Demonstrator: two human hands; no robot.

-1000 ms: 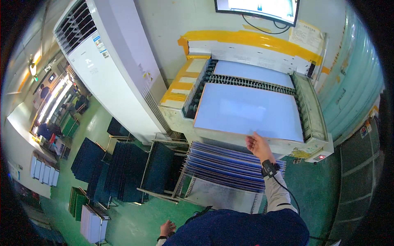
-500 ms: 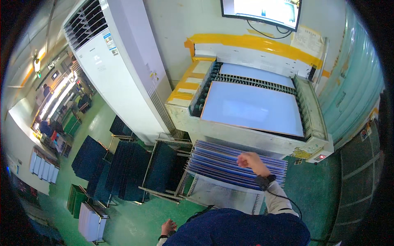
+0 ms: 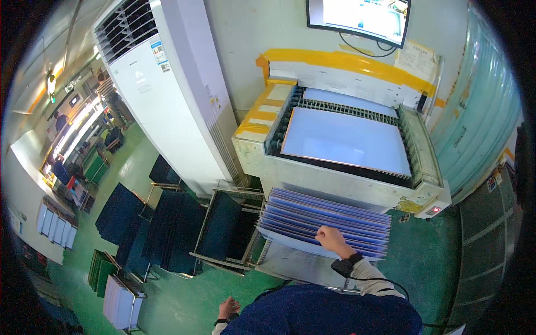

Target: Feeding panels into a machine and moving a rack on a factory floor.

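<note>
My right hand (image 3: 331,241) is closed at the upper edge of the nearest pale blue-white panel (image 3: 287,237), which leans toward me in a slotted rack (image 3: 290,260). Its fingertips are partly turned from view, but they appear to pinch that edge. Behind it, several similar thin panels (image 3: 329,207) with brownish edges stand in a row. A dark band with a cable circles my right wrist. My left hand (image 3: 228,308) hangs low over the green floor, fingers loosely apart, touching nothing.
Beyond the rack stands a roller machine (image 3: 254,151) carrying a flat panel (image 3: 346,139). Racks of dark panels (image 3: 174,231) and a frame rack (image 3: 223,226) stand left, below a tall white air conditioner (image 3: 162,95). A screen (image 3: 357,19) hangs above. People work far left.
My right hand has come nearer to me and slightly left. The front panel now tilts forward, apart from the row behind it. My left hand stays low in place.
</note>
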